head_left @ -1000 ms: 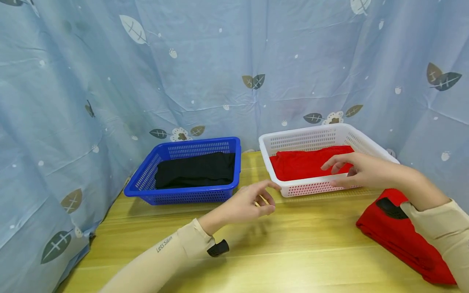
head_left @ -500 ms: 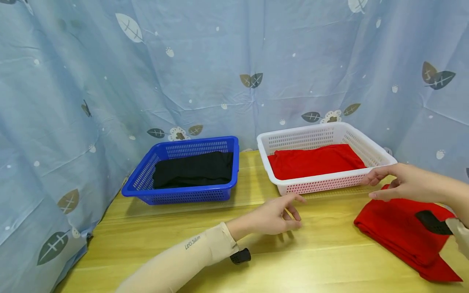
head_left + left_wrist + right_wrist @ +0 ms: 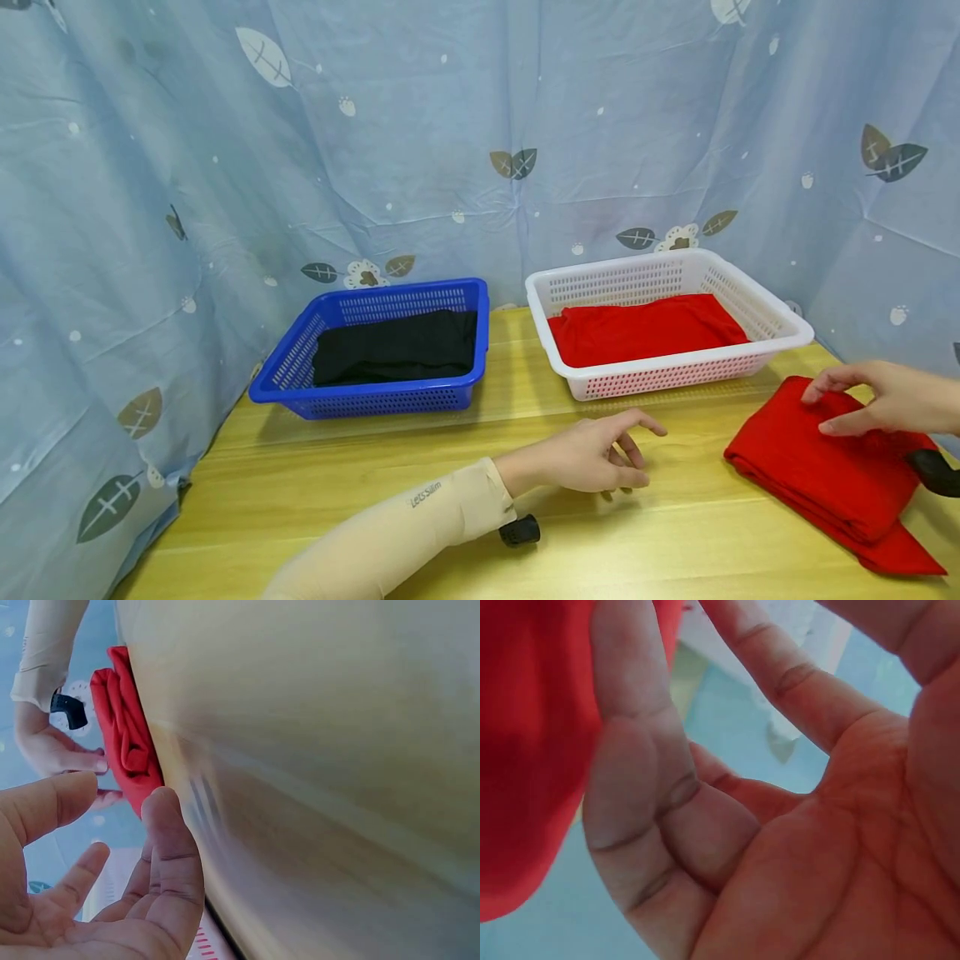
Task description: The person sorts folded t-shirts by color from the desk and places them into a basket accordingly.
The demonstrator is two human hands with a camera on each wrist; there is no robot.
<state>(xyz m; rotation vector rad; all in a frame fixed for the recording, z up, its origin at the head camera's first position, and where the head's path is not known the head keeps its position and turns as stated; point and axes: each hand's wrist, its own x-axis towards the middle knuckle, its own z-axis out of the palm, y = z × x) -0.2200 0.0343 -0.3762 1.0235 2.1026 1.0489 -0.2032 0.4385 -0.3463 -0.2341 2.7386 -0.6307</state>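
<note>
A folded red cloth (image 3: 832, 475) lies on the table at the right, one corner sticking out toward the front. Over its upper part is my right hand (image 3: 885, 400), fingers loosely bent and holding nothing. In the right wrist view the red cloth (image 3: 525, 750) fills the left side, close beside the fingers (image 3: 630, 667). My left hand (image 3: 588, 454) hovers over the table left of the cloth, fingers relaxed with nothing between them. The left wrist view shows the red cloth (image 3: 124, 727) beyond the left hand (image 3: 112, 885).
A white basket (image 3: 682, 360) with a folded red cloth (image 3: 645, 329) inside stands at the back right. Left of it is a blue basket (image 3: 375, 387) holding a folded black cloth (image 3: 397, 348). A patterned blue curtain (image 3: 420, 125) hangs behind the wooden table (image 3: 337, 467).
My right hand has moved from in front of the white basket, right and down over the red cloth on the table. My left hand has moved right and toward the front.
</note>
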